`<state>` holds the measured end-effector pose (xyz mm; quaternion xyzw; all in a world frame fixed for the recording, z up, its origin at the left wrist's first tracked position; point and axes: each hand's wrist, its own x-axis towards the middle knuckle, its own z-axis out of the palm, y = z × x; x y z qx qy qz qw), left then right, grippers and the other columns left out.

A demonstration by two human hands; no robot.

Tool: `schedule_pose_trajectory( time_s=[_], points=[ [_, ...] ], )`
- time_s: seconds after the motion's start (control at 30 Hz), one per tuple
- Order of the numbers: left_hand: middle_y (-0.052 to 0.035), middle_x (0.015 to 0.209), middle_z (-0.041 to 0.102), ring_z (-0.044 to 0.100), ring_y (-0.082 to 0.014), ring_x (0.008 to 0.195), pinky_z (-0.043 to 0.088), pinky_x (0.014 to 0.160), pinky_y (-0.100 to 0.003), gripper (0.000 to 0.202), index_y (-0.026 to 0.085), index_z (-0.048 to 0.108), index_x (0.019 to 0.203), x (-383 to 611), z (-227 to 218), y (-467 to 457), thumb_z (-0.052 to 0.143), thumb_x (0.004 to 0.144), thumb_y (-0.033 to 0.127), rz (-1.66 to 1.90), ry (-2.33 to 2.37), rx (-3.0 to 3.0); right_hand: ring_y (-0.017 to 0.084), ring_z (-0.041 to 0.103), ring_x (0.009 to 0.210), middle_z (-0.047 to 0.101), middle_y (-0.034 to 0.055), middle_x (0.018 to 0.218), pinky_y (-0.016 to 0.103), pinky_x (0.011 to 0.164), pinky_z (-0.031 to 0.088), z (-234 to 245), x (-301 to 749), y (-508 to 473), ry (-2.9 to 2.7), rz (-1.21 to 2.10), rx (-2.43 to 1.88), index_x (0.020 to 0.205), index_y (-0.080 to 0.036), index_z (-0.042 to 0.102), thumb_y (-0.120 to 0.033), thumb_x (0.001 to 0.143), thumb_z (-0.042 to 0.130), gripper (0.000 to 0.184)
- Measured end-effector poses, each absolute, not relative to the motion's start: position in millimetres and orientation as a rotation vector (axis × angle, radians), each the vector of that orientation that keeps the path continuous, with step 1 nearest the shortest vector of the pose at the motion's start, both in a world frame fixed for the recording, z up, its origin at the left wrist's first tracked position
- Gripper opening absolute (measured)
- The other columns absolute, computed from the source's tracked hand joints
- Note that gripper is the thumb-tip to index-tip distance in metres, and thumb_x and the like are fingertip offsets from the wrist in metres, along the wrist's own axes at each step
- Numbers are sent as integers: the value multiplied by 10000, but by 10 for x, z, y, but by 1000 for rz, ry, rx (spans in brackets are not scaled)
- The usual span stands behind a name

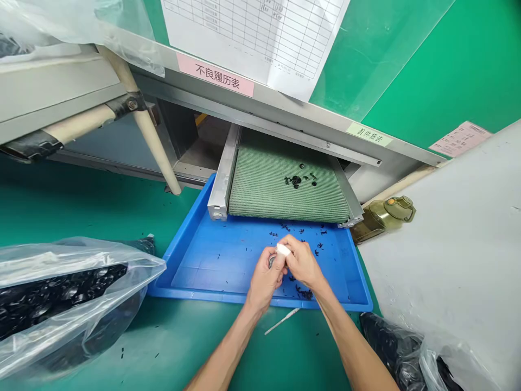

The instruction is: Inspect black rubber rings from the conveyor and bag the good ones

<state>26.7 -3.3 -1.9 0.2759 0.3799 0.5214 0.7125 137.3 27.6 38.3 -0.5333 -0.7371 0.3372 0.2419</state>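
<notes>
My left hand (266, 274) and my right hand (301, 260) meet above the blue tray (195, 255), fingers closed and pressed together. A small white piece (284, 250), perhaps cloth or a finger cover, shows at the left thumb and right fingertips. Within the curl of my left hand is a small round grey part (271, 262), mostly hidden by the fingers. What my right fingers grip is partly covered. Small black pieces (304, 293) lie in the tray beneath and around my hands.
A green conveyor belt (280, 201) bearing several black parts (296, 180) ends over the tray. At left lies a clear bag (81, 326) of black parts; another bag (394, 347) stands at lower right. A green bottle (385, 214) and thin white stick (281, 321) are nearby.
</notes>
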Motion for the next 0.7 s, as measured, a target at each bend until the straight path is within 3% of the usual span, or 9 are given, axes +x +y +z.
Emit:
schedule_pose_trajectory(
  time_s=[0.1,0.17,0.3,0.4,0.53,0.63,0.7],
  points=[
    [51,592,525,356,-41,416,245,364,-161,325,178,526,886,256,-2,-26,643,753,451,1149,822,626,108,499,438,548,-79,494,201,515,366,542,1473,368,-2190,883,-1488,1019,-231,559,-139,833,379,275],
    [39,604,543,388,-48,424,283,365,-169,323,164,563,919,243,9,-16,648,754,429,1153,810,594,111,502,465,574,-58,542,209,536,370,723,1593,551,-2229,675,-1529,988,-228,585,-103,796,394,298],
    [17,634,575,483,-64,465,312,368,-169,309,150,603,908,199,17,19,670,741,401,1159,763,423,176,572,780,636,49,850,280,723,406,1045,1792,1251,-2153,36,-1486,945,-189,639,-68,758,400,327],
    [-28,792,645,590,-95,601,372,423,-165,300,157,614,901,167,4,42,723,696,347,1179,755,304,190,548,952,594,74,1079,302,828,404,1118,1823,1817,-2271,105,-1410,1019,-178,651,-12,687,408,443],
    [-40,868,654,612,-110,704,440,529,-184,295,162,629,905,149,-21,51,747,676,304,1199,741,232,143,570,805,631,27,936,258,757,431,1060,1836,2216,-2370,396,-1478,878,-175,688,-20,641,480,351],
    [-22,823,632,580,-89,679,444,555,-187,283,160,635,902,150,-38,60,744,684,303,1220,718,200,92,510,584,619,2,789,219,579,408,1020,1918,2254,-2330,414,-1548,899,-160,671,-46,633,514,329],
    [-17,816,620,562,-80,667,436,556,-184,283,159,634,903,152,-50,67,745,685,300,1229,702,188,85,474,548,597,-15,711,211,539,372,1031,1994,2207,-2311,396,-1571,884,-160,666,-54,628,511,317]
  ],
)
